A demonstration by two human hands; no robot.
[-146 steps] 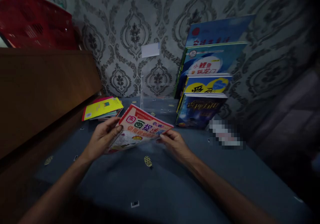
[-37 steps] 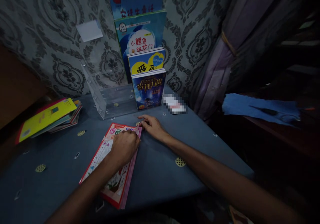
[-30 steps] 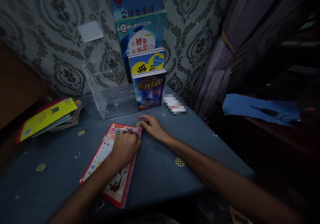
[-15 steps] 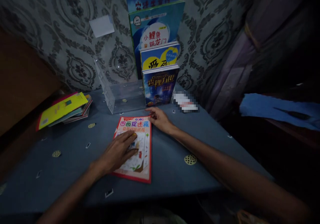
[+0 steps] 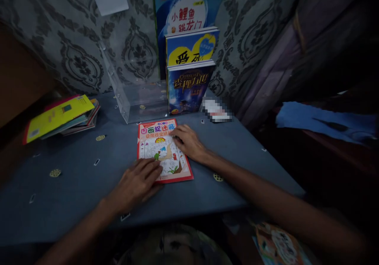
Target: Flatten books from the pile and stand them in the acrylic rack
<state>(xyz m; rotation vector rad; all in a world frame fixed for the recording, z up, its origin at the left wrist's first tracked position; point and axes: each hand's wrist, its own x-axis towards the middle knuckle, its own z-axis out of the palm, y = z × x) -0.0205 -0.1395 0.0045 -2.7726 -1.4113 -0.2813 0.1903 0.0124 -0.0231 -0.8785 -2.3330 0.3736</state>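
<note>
A thin red-bordered children's picture book [image 5: 161,148] lies flat and closed on the dark blue table [image 5: 74,178], cover up. My left hand [image 5: 136,184] rests open on its near left corner, fingers stretched flat. My right hand [image 5: 188,140] lies on the book's right edge with fingers spread, palm down. Neither hand holds anything.
A clear acrylic stand [image 5: 133,99] sits behind the book, with several upright books [image 5: 189,85] stepped against the patterned wall. A stack of books with a yellow cover [image 5: 59,117] lies at left. A curtain [image 5: 275,67] hangs right; a blue cloth [image 5: 322,121] lies beyond the table edge.
Earlier both hands held the picture book in the air; now it lies flat on the table. In the last second it was closed and turned square, and my hands shifted to its edges.
</note>
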